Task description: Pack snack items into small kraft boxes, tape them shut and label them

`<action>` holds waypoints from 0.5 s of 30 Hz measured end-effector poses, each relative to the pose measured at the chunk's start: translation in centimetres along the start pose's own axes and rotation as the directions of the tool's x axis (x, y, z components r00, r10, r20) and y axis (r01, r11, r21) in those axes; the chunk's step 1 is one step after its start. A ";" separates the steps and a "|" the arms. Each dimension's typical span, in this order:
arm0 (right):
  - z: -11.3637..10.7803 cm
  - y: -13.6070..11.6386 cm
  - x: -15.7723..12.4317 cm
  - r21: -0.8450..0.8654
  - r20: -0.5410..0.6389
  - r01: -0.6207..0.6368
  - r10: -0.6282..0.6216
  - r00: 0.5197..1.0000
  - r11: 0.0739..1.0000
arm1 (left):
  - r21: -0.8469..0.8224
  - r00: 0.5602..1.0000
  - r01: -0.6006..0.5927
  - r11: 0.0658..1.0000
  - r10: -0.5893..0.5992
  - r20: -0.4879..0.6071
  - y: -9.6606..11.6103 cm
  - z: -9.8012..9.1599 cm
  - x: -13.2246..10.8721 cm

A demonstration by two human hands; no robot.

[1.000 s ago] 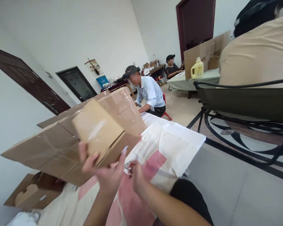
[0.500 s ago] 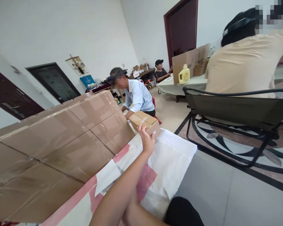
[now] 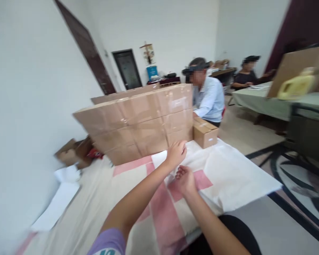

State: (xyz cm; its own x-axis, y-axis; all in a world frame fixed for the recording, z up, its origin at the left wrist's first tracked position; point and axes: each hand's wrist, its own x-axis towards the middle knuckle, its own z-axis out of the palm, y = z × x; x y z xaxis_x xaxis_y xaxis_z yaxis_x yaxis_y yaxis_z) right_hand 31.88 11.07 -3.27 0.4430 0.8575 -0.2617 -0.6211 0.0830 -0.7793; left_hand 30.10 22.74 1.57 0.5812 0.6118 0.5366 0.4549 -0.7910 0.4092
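Note:
My left hand [image 3: 176, 154] is above the cloth-covered table, in front of the right end of a wall of taped cardboard boxes [image 3: 146, 124]. Its fingers are slightly bent and hold nothing. Just below it and nearer to me, my right hand [image 3: 186, 180] has loosely curled fingers, a little apart, with nothing visible in them. A small cardboard box [image 3: 206, 134], taped along its top, stands at the right end of the stack, apart from both hands. Under my hands lies a white and pink cloth [image 3: 164, 212].
Beyond the small box sits a person in a light blue shirt [image 3: 212, 95]. White paper [image 3: 57, 205] and an opened carton [image 3: 74, 152] lie at the left by the wall. At the right are a green-covered table [image 3: 257, 102], a yellow jug [image 3: 296, 86] and a dark chair [image 3: 308, 131].
My left hand has left the small box, which now stands at the stack's end. My right hand has come into view from behind my left forearm. The view has swung left.

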 end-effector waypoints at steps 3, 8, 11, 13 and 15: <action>0.8 0.9 -1.1 -0.002 0.175 -0.095 0.094 0.980 0.996 | 0.126 0.981 0.192 0.973 -0.190 -0.027 -8.2 -10.1 -10.4; 3.6 5.1 -3.3 -0.370 0.633 0.173 0.111 0.766 0.913 | 0.238 0.765 0.632 0.738 -0.543 -0.347 -21.1 -26.1 -26.3; 9.1 8.6 -2.9 -0.518 0.757 0.436 0.157 0.634 0.736 | 0.192 0.613 0.762 0.619 -0.593 -0.522 -27.5 -32.6 -29.5; 14.8 11.2 -1.5 -0.530 0.799 0.553 0.160 0.579 0.643 | 0.151 0.555 0.790 0.594 -0.588 -0.588 -31.1 -35.3 -29.1; 21.8 14.4 0.5 -0.500 0.836 0.639 0.132 0.533 0.584 | 0.110 0.514 0.802 0.587 -0.585 -0.627 -34.2 -36.6 -27.3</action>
State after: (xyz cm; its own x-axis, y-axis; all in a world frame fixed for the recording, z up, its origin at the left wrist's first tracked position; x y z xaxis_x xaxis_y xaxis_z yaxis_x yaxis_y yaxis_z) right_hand 9.10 23.79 -2.20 -0.3862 0.8924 0.2335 0.2433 0.3427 -0.9074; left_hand -26.06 32.81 -0.05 -0.3909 0.7732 0.4994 0.8072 0.0273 0.5896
